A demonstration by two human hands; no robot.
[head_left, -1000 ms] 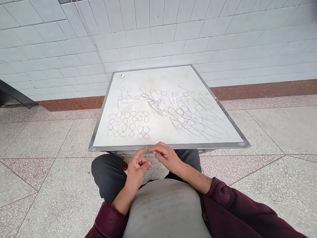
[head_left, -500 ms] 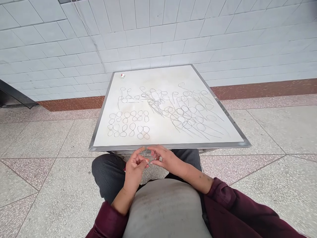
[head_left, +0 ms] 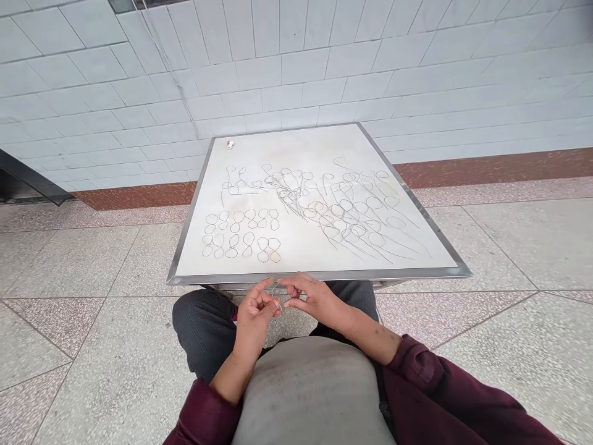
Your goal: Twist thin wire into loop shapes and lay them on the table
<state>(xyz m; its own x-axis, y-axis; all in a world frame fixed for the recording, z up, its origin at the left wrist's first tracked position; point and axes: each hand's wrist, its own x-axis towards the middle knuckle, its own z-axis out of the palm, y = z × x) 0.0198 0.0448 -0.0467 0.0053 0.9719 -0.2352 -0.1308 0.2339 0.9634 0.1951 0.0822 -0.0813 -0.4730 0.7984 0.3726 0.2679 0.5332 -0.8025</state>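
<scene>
Between my two hands, just in front of the table's near edge, is a thin wire loop [head_left: 275, 288]. My left hand [head_left: 257, 309] pinches its lower part between thumb and finger. My right hand [head_left: 314, 299] has its thumb and fingertips curled around the loop's right side, partly hiding it. On the white table [head_left: 296, 262] ahead, wire figure-eights [head_left: 248, 243] lie in two rows at the left. To the right is a loose spread of wires with one looped end and a long straight tail [head_left: 370, 225]. More such wires are bunched in a tangled pile [head_left: 291, 188] at the middle.
A small white-and-red object [head_left: 230, 145] sits at the table's far left corner. The table has a metal rim [head_left: 319, 275] and stands against a tiled wall [head_left: 301, 93]. My knees [head_left: 201, 324] are beneath its near edge, over a speckled floor [head_left: 115, 346].
Both hands have shifted very slightly right, and my right fingertips have moved a little against the wire loop. The view has tilted slightly; the wires on the table lie as before.
</scene>
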